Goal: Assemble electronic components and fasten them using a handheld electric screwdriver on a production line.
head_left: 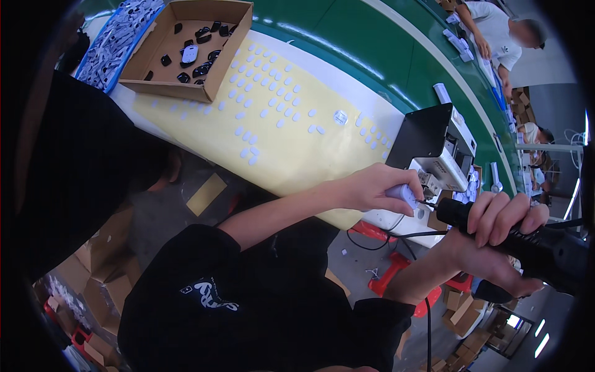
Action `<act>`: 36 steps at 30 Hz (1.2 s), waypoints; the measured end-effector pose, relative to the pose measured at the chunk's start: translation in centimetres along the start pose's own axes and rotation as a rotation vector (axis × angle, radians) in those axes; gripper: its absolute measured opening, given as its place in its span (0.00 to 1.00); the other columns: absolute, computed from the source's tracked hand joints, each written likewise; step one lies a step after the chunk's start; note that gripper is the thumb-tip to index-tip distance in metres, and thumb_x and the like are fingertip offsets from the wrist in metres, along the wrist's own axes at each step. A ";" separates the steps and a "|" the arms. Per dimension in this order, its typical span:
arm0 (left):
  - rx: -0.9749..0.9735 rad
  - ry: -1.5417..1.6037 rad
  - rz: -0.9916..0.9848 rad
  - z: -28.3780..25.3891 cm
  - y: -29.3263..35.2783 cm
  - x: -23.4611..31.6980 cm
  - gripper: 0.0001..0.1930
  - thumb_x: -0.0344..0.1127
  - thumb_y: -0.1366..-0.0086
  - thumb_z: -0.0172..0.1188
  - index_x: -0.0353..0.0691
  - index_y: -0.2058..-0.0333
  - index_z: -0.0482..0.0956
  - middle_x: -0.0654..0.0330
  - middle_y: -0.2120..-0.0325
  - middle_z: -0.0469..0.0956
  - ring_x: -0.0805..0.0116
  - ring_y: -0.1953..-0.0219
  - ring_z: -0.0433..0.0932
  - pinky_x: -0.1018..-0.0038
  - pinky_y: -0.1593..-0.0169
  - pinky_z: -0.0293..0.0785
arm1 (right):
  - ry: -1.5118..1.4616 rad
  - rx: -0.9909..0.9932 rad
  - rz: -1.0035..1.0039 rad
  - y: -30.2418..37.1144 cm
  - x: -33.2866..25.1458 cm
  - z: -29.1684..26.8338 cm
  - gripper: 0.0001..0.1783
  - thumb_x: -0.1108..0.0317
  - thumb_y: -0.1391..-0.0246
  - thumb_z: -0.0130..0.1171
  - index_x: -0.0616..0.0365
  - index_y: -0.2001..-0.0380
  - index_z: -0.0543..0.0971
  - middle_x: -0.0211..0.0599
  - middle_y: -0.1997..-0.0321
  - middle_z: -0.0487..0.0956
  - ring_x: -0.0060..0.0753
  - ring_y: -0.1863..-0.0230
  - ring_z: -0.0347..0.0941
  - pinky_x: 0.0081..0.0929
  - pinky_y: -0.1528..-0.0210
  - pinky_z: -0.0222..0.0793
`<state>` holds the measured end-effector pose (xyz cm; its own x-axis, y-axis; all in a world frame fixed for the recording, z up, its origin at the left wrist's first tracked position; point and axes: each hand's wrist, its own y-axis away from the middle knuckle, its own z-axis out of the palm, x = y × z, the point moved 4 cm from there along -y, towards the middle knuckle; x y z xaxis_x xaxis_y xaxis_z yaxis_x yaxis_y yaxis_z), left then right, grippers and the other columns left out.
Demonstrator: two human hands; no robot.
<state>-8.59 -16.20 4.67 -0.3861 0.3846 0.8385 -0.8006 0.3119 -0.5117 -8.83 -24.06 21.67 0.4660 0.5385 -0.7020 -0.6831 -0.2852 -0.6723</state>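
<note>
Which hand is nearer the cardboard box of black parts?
Left. In the picture, the left hand is below and right of the cardboard box; the right hand is farther right and lower.

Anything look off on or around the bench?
A lone white piece lies among the black parts in the cardboard box, possibly missorted. A small white scrap also lies on the floor, perhaps dropped.

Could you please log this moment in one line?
left grip: rounded pale-lavender plastic casing; right grip: black cylindrical power driver; driver bit: pointed at casing, contact unclear
</note>
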 end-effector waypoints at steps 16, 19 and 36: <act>-0.001 0.013 0.018 0.0 0.0 0.0 0.15 0.36 0.47 0.65 0.39 0.64 0.73 0.61 0.67 0.76 0.68 0.64 0.76 0.75 0.60 0.70 | 0.026 0.028 0.006 0.3 0.7 0.1 0.42 0.24 0.64 0.51 0.55 0.70 0.58 0.29 0.84 0.60 0.18 0.90 0.53 0.15 0.89 0.51; -0.002 0.012 0.018 0.0 0.0 -0.1 0.15 0.36 0.47 0.65 0.39 0.64 0.73 0.61 0.67 0.76 0.68 0.64 0.76 0.75 0.60 0.70 | 0.027 0.048 0.018 0.4 0.9 0.2 0.42 0.24 0.64 0.51 0.55 0.70 0.58 0.29 0.83 0.60 0.18 0.89 0.53 0.15 0.89 0.51; 0.016 -0.011 0.021 0.1 0.1 -0.1 0.16 0.36 0.48 0.66 0.38 0.65 0.72 0.61 0.69 0.75 0.68 0.68 0.74 0.75 0.63 0.68 | 0.047 0.038 0.095 0.0 1.6 0.8 0.42 0.23 0.61 0.46 0.57 0.71 0.58 0.30 0.85 0.61 0.19 0.91 0.54 0.16 0.89 0.53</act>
<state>-8.66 -16.30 4.61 -0.4082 0.3811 0.8296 -0.7992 0.2901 -0.5265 -8.49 -22.57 20.76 0.4236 0.4723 -0.7730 -0.7460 -0.3022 -0.5934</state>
